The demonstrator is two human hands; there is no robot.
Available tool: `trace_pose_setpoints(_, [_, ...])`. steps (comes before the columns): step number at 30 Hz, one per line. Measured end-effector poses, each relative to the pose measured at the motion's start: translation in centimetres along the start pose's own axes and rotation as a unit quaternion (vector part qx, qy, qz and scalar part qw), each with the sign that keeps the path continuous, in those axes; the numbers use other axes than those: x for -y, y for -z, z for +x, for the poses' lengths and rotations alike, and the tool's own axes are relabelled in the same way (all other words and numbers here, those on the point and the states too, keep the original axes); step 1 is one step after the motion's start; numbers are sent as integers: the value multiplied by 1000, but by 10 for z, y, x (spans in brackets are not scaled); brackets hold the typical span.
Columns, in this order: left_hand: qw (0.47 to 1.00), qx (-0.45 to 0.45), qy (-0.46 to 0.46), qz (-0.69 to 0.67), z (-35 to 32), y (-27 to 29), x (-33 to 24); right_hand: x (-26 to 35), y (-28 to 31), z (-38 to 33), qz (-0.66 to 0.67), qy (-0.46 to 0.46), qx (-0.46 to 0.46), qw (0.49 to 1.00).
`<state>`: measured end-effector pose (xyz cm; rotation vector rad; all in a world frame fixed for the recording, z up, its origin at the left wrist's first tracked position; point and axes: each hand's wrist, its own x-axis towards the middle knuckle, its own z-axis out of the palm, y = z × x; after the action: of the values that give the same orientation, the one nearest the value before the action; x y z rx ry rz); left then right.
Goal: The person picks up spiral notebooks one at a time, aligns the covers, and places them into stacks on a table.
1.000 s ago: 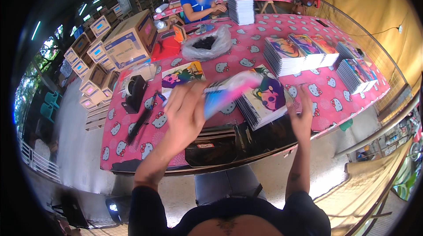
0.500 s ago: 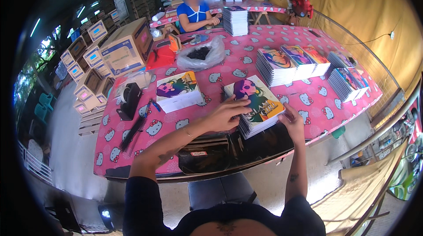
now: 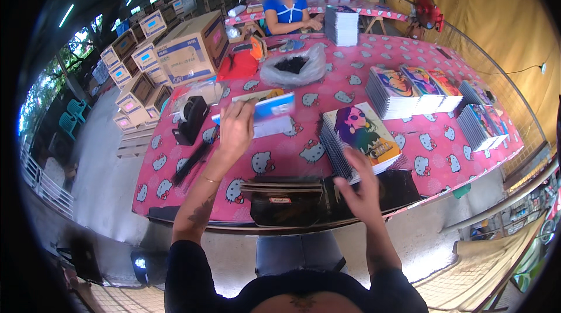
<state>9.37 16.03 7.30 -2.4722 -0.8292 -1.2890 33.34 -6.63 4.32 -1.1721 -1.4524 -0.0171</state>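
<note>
My left hand [image 3: 236, 129] is closed on the edge of a thin booklet [image 3: 276, 107], which shows blue and white and is smeared by motion. It is tilted above a low stack of unbound pages [image 3: 273, 128] with a yellow illustrated cover [image 3: 257, 96], mostly hidden behind the booklet and hand. My right hand [image 3: 361, 190] hangs at the near left edge of a pile of spiral notebooks [image 3: 365, 132], fingers apart and holding nothing. The top notebook has an illustrated cover with a figure in round glasses. Its black spiral binding runs along the left side.
A black tape dispenser [image 3: 191, 120] and a bundle of black spiral wires [image 3: 196, 161] lie at left. Behind are a plastic bag of black pieces [image 3: 295, 68] and cardboard boxes [image 3: 190, 50]. Notebook stacks [image 3: 385, 94] stand at right. Across the table sits a co-worker [image 3: 286, 12].
My left hand has left the spiral notebooks, moved left and taken hold of a booklet. My right hand has shifted from the pile's right edge to its near left. The view has shifted too.
</note>
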Motion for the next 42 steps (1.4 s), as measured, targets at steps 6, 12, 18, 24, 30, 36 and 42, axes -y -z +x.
trace_pose_setpoints(6, [980,105,-54,-158,7,76,-95,-46,-47,-46,212,-187,65,957])
trace_pose_setpoints(12, [981,126,-82,-121,4,92,-122,-40,-43,-53,229,-235,97,940])
trace_pose_setpoints(18, [976,159,-97,-108,0,99,-131,-42,-32,-53,199,-237,128,942])
trace_pose_setpoints(24, [974,177,-79,-115,-20,81,-117,-43,-33,-59,225,-198,155,941])
trace_pose_setpoints(30, [993,83,84,12,-120,58,-97,-29,-76,-73,244,-235,132,931])
trace_pose_setpoints(36, [786,-42,471,-398,-186,26,-51,-56,-91,-81,223,-207,114,946])
trace_pose_setpoints(42, [931,88,268,230,-215,-2,138,-72,-94,-66,275,-219,133,927])
